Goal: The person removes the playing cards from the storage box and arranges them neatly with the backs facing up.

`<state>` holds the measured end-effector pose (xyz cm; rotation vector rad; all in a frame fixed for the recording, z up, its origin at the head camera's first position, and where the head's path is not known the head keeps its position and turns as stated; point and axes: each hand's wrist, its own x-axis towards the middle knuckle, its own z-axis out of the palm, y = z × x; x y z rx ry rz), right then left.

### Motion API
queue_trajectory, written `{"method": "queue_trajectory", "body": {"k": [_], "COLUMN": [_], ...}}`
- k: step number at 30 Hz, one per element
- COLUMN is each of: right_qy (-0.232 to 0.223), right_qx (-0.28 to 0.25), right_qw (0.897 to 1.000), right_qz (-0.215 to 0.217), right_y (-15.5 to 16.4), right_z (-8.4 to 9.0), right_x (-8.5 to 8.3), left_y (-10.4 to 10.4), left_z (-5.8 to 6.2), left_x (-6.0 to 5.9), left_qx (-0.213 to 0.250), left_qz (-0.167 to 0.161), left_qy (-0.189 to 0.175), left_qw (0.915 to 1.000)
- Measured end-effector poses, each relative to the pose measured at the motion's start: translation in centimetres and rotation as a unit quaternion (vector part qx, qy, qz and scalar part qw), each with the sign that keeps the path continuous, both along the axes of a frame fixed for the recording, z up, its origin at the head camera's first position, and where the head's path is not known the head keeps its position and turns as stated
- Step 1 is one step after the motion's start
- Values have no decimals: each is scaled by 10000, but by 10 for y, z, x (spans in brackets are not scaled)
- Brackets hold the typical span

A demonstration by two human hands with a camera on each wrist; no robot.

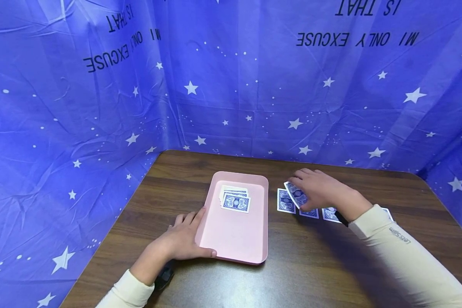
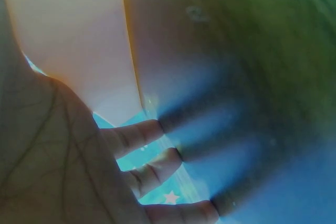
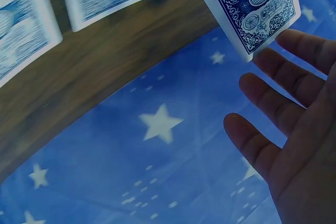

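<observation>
The dark brown wooden table (image 1: 200,171) carries a pink rectangular tray (image 1: 235,239) near its middle, a little to the left. To the right of the tray, a row of face-down playing cards (image 1: 285,201) with blue patterned backs lies directly on the wood, side by side. Part of this row is hidden, so the number of cards cannot be told.

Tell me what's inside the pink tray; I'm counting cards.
The pink tray holds a small face-down pile of blue-backed cards near its far end. Their number and faces are hidden because they overlap.
</observation>
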<state>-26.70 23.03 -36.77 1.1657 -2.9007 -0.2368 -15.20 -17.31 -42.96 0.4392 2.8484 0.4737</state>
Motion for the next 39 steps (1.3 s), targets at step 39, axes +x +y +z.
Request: {"method": "queue_trajectory", "body": {"k": [39], "right_qy": [-294], "right_qx": [-438], "right_qw": [9844], "right_qz": [-1677], "right_y": [201], "right_z": [-44], "right_x": [53], "left_y": [0], "left_z": [0], "left_x": [-1], "left_qx": [-53], "left_qz": [-37], "left_qy": [-35], "left_qw": [10000]}}
